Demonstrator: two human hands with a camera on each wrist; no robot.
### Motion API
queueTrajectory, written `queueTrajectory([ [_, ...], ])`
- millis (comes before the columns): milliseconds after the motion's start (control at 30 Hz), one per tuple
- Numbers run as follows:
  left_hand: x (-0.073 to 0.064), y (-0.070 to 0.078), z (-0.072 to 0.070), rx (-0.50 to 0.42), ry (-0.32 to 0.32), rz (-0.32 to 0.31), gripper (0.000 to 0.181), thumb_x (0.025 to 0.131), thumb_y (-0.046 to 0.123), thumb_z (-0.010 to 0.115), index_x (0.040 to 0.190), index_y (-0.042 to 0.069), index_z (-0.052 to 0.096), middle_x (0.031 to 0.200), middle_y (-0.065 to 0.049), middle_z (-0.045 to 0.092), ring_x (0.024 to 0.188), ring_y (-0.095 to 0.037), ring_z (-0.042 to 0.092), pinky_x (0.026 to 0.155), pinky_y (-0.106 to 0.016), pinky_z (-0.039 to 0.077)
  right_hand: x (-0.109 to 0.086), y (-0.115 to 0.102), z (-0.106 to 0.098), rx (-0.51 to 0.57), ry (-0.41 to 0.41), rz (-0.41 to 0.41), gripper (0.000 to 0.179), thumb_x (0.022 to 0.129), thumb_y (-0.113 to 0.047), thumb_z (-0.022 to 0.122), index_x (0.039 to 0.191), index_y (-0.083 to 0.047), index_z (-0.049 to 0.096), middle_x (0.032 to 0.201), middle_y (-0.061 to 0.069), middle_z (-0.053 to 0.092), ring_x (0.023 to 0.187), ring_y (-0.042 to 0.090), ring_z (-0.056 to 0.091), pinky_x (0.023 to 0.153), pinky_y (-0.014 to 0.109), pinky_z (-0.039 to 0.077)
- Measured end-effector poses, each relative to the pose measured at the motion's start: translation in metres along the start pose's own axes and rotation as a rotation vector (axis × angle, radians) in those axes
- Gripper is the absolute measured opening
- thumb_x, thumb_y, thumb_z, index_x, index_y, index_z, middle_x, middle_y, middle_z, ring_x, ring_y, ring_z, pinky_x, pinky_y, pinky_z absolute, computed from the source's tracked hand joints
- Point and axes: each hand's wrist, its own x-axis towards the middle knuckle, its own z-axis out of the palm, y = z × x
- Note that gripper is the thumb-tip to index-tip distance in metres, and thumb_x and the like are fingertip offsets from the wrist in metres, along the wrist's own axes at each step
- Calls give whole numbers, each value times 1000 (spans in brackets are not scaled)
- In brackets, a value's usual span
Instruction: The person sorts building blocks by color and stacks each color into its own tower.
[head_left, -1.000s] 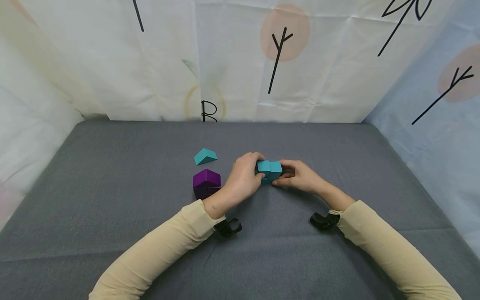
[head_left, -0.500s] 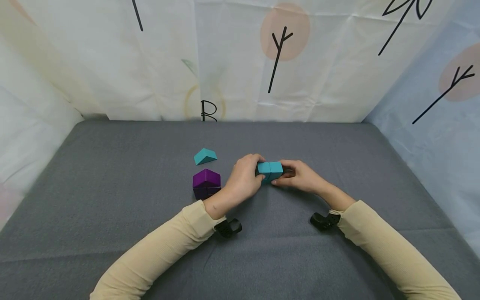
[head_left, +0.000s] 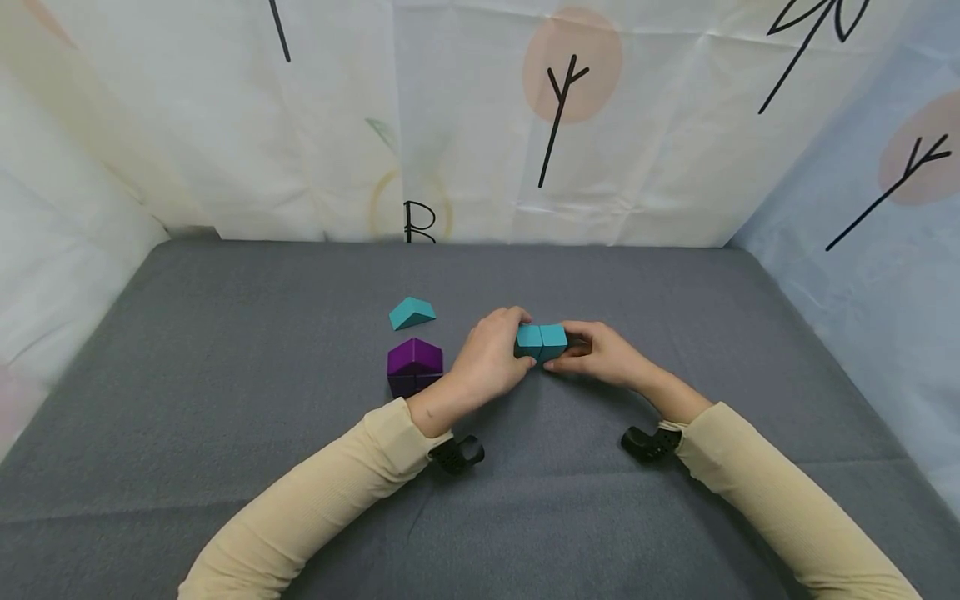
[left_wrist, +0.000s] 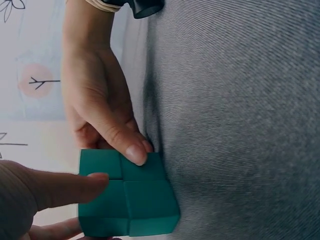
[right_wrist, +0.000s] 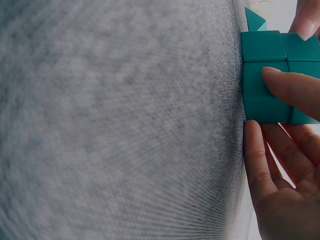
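Observation:
Several teal blocks (head_left: 542, 340) stand pressed together in two rows near the middle of the table, their top faces level. My left hand (head_left: 491, 354) holds the stack from the left, its thumb on an upper block's near face in the left wrist view. From the other side my right hand (head_left: 600, 356) grips the blocks (right_wrist: 265, 92), with its thumb across the near face and its fingers along the right side. The far sides of the stack are hidden. A teal wedge-shaped block (head_left: 412, 313) lies apart to the left.
Purple blocks (head_left: 415, 367) sit together just left of my left wrist, topped by a roof-shaped piece. A grey cloth covers the table (head_left: 300, 500). White printed sheets (head_left: 465, 125) rise behind it and at both sides.
The upper left teal block, which stood slightly offset, has come down level with its neighbour. Both hands stay almost in place, and the wedge and purple blocks have not moved.

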Motion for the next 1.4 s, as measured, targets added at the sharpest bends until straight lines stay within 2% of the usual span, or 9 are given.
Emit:
queueTrajectory([
  [233, -3, 8, -10, 47, -31, 5, 57, 83, 15, 76, 132, 3, 51, 126, -14, 56, 115, -29, 54, 97, -40, 47, 0, 2, 0, 4, -2, -12, 31, 86, -7, 70, 115, 0, 60, 113, 18, 63, 95, 21, 69, 76, 24, 54],
  [467, -8, 17, -25, 46, -33, 21, 62, 82, 23, 78, 134, 3, 50, 129, -15, 54, 115, -28, 54, 96, -40, 46, 0, 1, -1, 4, -9, -29, 31, 87, -7, 70, 115, 0, 60, 114, 19, 63, 98, 25, 68, 78, 26, 55],
  [700, -13, 23, -39, 67, -19, 22, 60, 84, 28, 75, 134, 5, 50, 131, -12, 53, 114, -26, 54, 94, -39, 47, -1, 4, -1, -8, -6, -71, 28, 87, -11, 70, 112, -5, 61, 110, 11, 64, 94, 16, 69, 75, 25, 55],
  [933, -16, 25, -60, 54, -37, 7, 58, 88, 30, 71, 136, 7, 48, 137, -10, 48, 125, -26, 48, 103, -39, 43, 0, 2, -1, -12, -8, -32, 35, 86, -9, 71, 119, -1, 60, 116, 18, 63, 99, 28, 68, 80, 28, 56],
  [1200, -17, 15, -85, 67, -20, 11, 57, 90, 29, 68, 138, 7, 47, 139, -11, 46, 126, -28, 46, 104, -41, 40, -1, 2, 0, -34, 4, -9, 36, 85, -10, 73, 118, -2, 61, 116, 17, 64, 99, 26, 68, 81, 28, 55],
  [1400, -18, -3, -98, 64, -6, -10, 52, 91, 26, 66, 136, 6, 48, 136, -12, 47, 125, -29, 46, 102, -45, 41, -2, 1, 0, -41, 9, 0, 39, 84, -10, 74, 120, -2, 61, 119, 17, 64, 100, 27, 68, 83, 30, 55],
])
